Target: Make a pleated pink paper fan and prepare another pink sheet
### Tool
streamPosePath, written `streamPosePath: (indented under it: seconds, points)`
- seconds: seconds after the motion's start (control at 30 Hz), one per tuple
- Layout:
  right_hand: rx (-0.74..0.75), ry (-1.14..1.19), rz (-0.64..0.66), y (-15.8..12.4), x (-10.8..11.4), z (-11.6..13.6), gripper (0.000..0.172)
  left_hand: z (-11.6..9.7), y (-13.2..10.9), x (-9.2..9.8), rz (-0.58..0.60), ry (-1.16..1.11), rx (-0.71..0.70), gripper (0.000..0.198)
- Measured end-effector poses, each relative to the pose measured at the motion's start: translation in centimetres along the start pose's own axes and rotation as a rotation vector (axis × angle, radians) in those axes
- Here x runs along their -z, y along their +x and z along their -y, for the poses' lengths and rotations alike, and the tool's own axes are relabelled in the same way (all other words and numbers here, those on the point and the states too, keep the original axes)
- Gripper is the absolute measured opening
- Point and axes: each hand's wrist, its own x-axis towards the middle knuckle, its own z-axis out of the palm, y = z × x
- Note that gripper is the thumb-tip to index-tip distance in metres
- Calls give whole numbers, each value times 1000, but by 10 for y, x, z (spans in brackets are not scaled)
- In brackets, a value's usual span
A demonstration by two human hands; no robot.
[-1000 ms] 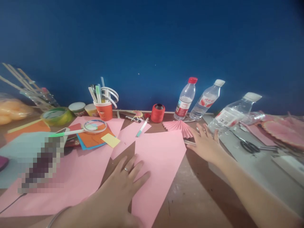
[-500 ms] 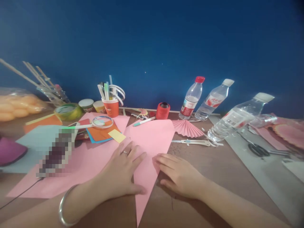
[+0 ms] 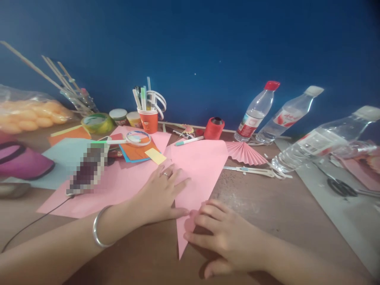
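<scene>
- Pink paper (image 3: 197, 166), a tapering piece, lies flat at the centre of the frame; its wide end is up by the marker (image 3: 189, 141), its point down at lower centre.
- Left hand (image 3: 160, 190), seen from my remote station: palm down, fingers spread, clenched on nothing. Index and thumb lie over the paper's left edge. My reading: it steadies the piece; I cannot tell how hard it presses.
- Right hand (image 3: 222, 233): loosely extended, grasping nothing that I can see, thumb well apart from the fingers. Fingertips overlap the lower right edge near the point, probably to control that narrow end.
- Edges: the right side runs straight and slanting down to the point. The left side is partly hidden by the left hand, near a larger pink sheet (image 3: 118, 188).
- Top corner sits just beside the pleated pink fan (image 3: 245, 153); a slim white-handled tool (image 3: 257, 171) lies below the fan, presumably parked within reach.
- Room for moving: I judge it best at centre right, over the brown table (image 3: 255, 206) between the right hand and the grey mat (image 3: 319, 202). Upward, the marker and red spool (image 3: 213, 128) limit sliding; the phone (image 3: 89, 168) crowds the left.
</scene>
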Motion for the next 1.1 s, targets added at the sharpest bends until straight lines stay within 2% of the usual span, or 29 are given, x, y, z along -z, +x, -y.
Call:
streamPosePath:
  seconds: [0.23,0.43,0.67,0.77,0.97,1.1]
  points:
    - [64,61,7,2,-6,5,58,0,2,-2,27,6,-8,75]
    - [104,98,73,4,-2,7,57,-1,2,-2,41,15,-9,74]
    - [78,10,-45,2,-9,4,62,0,1,-4,-21,23,-43,81]
    - [-20,-53,-107,-2,-7,-7,60,0,1,-4,-4,27,-29,81]
    - [-392,-257,-150,-21,11,-60,39,1,0,-5,11,3,-1,83]
    - [-617,-423,-231,-29,13,-86,38,3,0,-5,14,0,-11,82]
